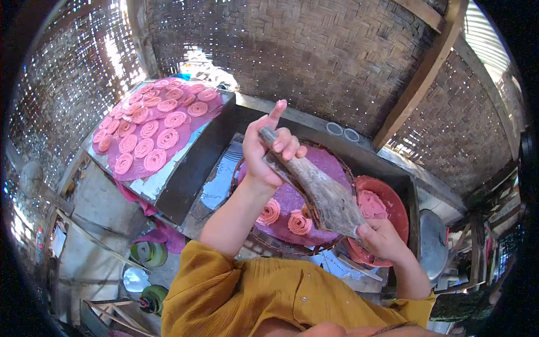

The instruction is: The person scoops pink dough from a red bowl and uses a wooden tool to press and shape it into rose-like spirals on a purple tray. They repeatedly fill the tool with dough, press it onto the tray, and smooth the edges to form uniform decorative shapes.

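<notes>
A worn, grey-brown wooden tool (pixel 328 191), narrow at the upper left and broad toward the lower right, is held slantwise in front of me. My left hand (pixel 272 146) wraps round its narrow end, with one finger pointing up. At the broad lower end, my right hand (pixel 384 238) grips the edge with its thumb on top. Beneath the tool is a round woven tray (pixel 247 238) lined with a purple sheet (pixel 331 160). Coiled pink dough spirals (pixel 300 222) lie on it; the tool and my left arm hide part of the tray.
To the left, a box-like stand (pixel 188 188) carries a purple sheet with many pink spirals (pixel 149 129). A red basin (pixel 401 208) of pink dough (pixel 370 205) stands right of the tray. Two small clear cups (pixel 334 128) sit by the woven wall; green gas cylinders (pixel 150 254) stand lower left.
</notes>
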Demonstrator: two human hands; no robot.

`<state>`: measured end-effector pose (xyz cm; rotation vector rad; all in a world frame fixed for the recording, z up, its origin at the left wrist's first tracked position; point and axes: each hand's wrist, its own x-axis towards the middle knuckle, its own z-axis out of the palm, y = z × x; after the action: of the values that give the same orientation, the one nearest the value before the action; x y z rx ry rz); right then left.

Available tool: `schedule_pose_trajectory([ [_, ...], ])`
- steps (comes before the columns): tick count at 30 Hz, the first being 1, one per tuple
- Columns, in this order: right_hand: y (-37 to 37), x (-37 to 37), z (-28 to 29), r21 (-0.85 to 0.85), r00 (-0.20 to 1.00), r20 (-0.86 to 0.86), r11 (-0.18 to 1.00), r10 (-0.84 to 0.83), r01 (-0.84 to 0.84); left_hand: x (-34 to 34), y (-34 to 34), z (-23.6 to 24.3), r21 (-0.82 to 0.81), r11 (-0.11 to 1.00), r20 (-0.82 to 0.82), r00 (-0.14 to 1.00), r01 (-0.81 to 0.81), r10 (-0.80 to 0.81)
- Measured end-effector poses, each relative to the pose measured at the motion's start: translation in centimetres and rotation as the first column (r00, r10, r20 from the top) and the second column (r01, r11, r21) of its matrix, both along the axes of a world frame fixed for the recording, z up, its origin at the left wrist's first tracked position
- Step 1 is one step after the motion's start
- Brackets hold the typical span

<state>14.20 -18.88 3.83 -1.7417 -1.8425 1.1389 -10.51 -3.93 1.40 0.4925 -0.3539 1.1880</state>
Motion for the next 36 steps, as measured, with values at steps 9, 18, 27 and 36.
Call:
schedule_pose_trajectory([
  [9,-2.0,1.4,-0.4,-0.018,0.997,0.04,0.997,-0.072,0.073,2.7,-1.4,-1.6,-0.126,0.992,-0.025,0.999,0.016,-0.019],
  [18,-0.9,0.9,-2.0,0.117,0.99,0.071,0.987,-0.12,0.111,3.1,1.0,-1.4,-0.049,0.998,-0.04,0.998,0.036,-0.038],
  [27,0.7,-0.1,-3.1,0.227,0.993,-0.025,0.966,-0.118,0.12,1.5,1.1,0.3,-0.137,0.99,-0.182,0.983,-0.033,0.008],
  [36,1.8,-0.5,-4.2,0.232,0.986,-0.113,0.962,-0.122,0.145,1.3,3.1,-2.2,-0.133,0.987,-0.069,0.993,0.088,-0.098],
])
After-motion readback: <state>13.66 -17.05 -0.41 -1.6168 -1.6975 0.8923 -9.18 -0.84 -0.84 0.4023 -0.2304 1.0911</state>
